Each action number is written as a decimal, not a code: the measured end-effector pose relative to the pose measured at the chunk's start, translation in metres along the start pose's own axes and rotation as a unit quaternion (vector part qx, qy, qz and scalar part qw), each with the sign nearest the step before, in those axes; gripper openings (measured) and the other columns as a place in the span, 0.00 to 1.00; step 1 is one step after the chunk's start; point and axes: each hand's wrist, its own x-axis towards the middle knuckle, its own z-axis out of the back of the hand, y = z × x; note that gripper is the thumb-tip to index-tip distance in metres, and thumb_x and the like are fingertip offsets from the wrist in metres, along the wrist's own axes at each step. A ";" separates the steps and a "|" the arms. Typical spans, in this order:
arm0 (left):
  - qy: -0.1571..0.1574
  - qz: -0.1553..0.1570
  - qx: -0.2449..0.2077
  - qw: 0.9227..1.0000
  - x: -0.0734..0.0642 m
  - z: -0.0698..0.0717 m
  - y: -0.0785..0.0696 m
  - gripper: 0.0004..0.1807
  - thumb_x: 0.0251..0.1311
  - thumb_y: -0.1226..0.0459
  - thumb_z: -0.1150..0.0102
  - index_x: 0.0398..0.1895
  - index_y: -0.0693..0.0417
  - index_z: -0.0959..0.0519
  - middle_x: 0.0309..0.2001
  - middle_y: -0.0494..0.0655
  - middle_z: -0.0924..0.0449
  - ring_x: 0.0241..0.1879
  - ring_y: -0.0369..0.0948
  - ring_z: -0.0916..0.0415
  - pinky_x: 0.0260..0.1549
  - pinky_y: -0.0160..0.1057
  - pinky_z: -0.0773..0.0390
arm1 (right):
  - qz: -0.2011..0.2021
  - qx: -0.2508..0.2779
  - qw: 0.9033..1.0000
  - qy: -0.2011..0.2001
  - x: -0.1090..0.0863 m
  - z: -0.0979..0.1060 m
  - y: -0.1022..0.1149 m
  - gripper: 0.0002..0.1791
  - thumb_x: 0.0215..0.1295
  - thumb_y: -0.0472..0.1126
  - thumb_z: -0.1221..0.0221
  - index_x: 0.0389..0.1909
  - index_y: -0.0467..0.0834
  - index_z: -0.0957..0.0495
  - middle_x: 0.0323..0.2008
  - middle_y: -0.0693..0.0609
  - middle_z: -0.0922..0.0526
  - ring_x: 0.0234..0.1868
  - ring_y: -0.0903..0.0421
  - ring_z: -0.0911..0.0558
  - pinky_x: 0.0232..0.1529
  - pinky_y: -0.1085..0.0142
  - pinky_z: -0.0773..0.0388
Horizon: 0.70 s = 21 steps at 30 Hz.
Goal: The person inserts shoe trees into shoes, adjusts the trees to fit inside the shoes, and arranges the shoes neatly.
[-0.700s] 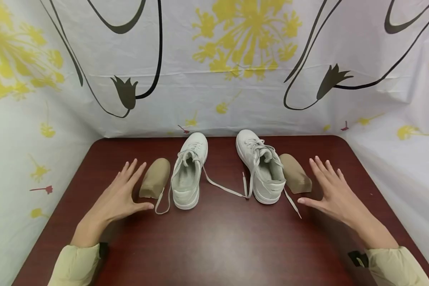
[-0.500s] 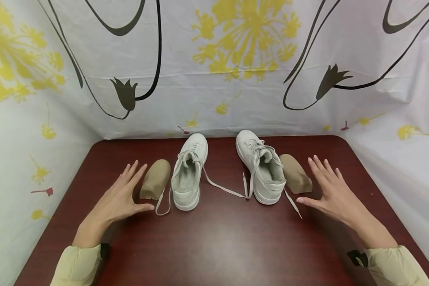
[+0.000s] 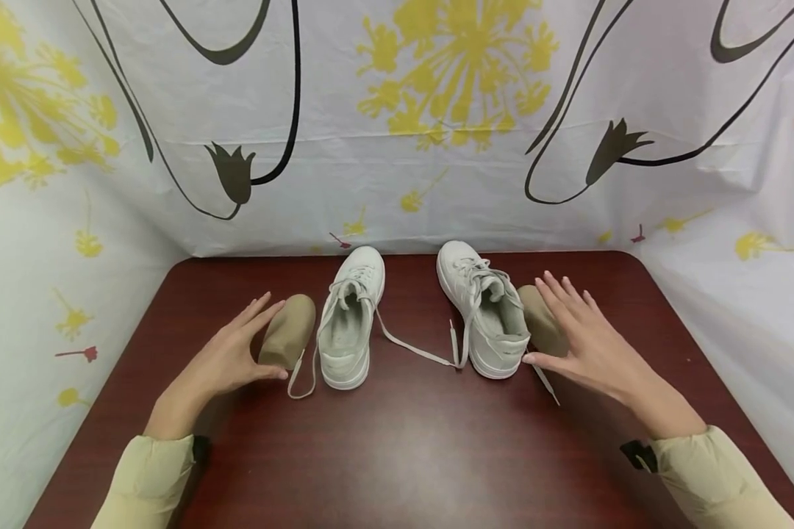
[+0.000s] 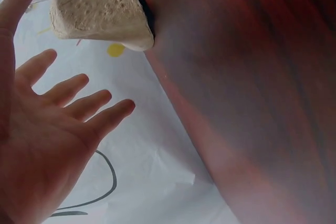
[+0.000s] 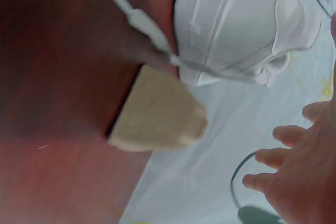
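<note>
In the head view, a left white sneaker [image 3: 346,373] and a right white sneaker [image 3: 492,358] stand with loose laces. A tan moulded shoe insert [image 3: 291,323] lies left of the first. Another tan insert [image 3: 538,314] lies right of the second, partly hidden by my right hand [image 3: 589,342]. My left hand [image 3: 228,356] hovers around its insert's outer side, fingers apart and thumb near its lower end. In the left wrist view, a gap separates the fingers from the dimpled insert [image 4: 100,11]. The right wrist view shows the right hand [image 5: 302,177] apart from its insert [image 5: 160,114].
A dark red-brown table [image 3: 397,455] carries everything. White patterned sheeting [image 3: 397,176] rises behind and at both sides. One lace [image 3: 413,347] stretches between the sneakers, and another lace end [image 3: 545,386] trails beside the right insert.
Both hands have moved inward, the right one further, now over part of its insert. The left fingers have come closer to the left insert. Sneakers and inserts have stayed put.
</note>
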 end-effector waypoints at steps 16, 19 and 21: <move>0.020 -0.021 -0.029 0.999 0.009 -0.003 0.002 0.55 0.32 0.48 0.16 0.70 0.51 0.29 0.74 0.57 0.42 0.71 0.60 0.42 0.63 0.60 0.35 | 0.047 0.014 0.999 0.006 0.034 -0.005 0.020 0.61 0.53 0.60 0.29 0.80 0.51 0.56 0.79 0.49 0.56 0.78 0.44 0.56 0.76 0.49 0.59; 0.020 -0.025 -0.033 0.999 0.012 -0.004 0.003 0.53 0.34 0.49 0.16 0.68 0.52 0.27 0.73 0.57 0.38 0.71 0.61 0.42 0.63 0.60 0.35 | 0.063 0.016 0.998 0.008 0.044 -0.008 0.028 0.61 0.53 0.62 0.30 0.80 0.50 0.55 0.79 0.48 0.56 0.78 0.44 0.56 0.76 0.51 0.59; 0.020 -0.023 -0.036 0.999 0.013 -0.005 0.004 0.51 0.35 0.50 0.16 0.68 0.53 0.27 0.72 0.57 0.36 0.71 0.61 0.42 0.64 0.60 0.35 | 0.078 0.010 0.997 0.006 0.051 -0.011 0.035 0.60 0.54 0.64 0.31 0.80 0.48 0.54 0.79 0.48 0.55 0.78 0.44 0.55 0.76 0.51 0.57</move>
